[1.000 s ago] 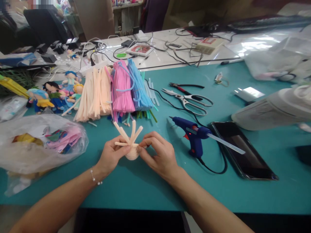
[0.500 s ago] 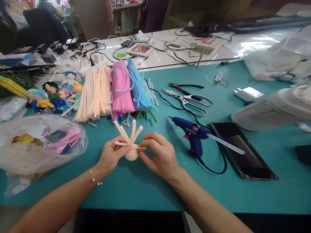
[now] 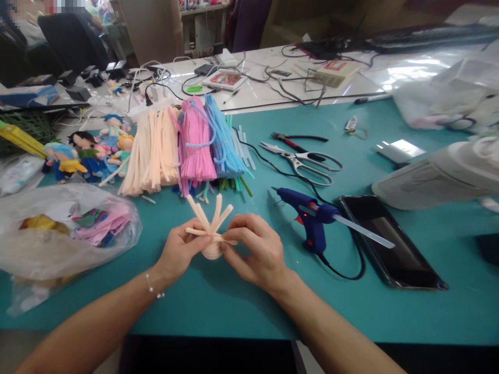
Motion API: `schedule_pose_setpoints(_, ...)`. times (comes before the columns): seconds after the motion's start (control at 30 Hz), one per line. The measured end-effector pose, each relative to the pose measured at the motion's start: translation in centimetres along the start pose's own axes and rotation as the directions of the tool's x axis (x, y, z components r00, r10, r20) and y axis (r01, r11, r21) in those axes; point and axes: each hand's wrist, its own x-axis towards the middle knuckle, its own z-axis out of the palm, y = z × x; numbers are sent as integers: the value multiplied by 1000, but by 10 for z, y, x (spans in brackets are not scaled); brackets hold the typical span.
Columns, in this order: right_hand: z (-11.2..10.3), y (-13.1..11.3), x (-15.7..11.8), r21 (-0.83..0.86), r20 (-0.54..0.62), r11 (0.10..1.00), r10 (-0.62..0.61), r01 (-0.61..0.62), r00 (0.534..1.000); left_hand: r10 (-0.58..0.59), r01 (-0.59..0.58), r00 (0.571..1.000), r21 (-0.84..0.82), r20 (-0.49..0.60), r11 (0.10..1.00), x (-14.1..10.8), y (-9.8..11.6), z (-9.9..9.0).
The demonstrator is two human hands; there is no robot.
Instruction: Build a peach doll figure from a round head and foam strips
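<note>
A peach pipe-cleaner piece [image 3: 211,252] is held up over the teal mat, its lower part coiled into a rounded ball and several straight stems fanning out from the top. My left hand [image 3: 176,253] grips it from the left, thumb pressed near where the stems meet. On the other side my right hand [image 3: 258,250] pinches a peach pipe-cleaner stem [image 3: 229,241] that points right; its fingertips sit close against the ball. Behind the hands lie bundles of pipe cleaners: peach [image 3: 152,150], pink [image 3: 197,143] and blue [image 3: 224,140].
To the right are a blue glue gun [image 3: 312,218] with a glue stick, a phone [image 3: 393,249], scissors [image 3: 300,161], pliers [image 3: 298,148] and a white cup [image 3: 436,174]. Left are a plastic bag [image 3: 66,234] of scraps and small dolls [image 3: 83,153]. A cord runs behind the glue gun.
Both hands and the peach piece have shifted very slightly to the right, and the upright stems lean a little more that way. Both grips look the same.
</note>
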Motion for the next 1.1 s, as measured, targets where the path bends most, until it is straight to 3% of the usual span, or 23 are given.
schedule_pose_setpoints(0.53, 5, 2, -3, -52, 50, 998, -34, 36, 998, 18, -18, 1000, 69, 4, 997, -3, 3, 4)
schedule_pose_setpoints(0.67, 5, 1, -4, 22, 83, 1000, -5, 3, 997, 17, -13, 999, 132, -30, 991, -4, 7, 7)
schedule_pose_setpoints(0.77, 4, -1, -2, 170, 103, 980, 87, -103, 991, 27, -22, 999, 129, -34, 991, -3, 6, 6)
schedule_pose_setpoints(0.93, -3, -3, 7, 441, 229, 810, 314, -385, 922, -12, 12, 999, 20, -35, 1000, -1, 4, 1)
schedule_pose_setpoints(1.1, -10, 5, 10, 560, 391, 604, 411, -567, 824, -23, 21, 999, -42, -41, 999, -1, 7, 0)
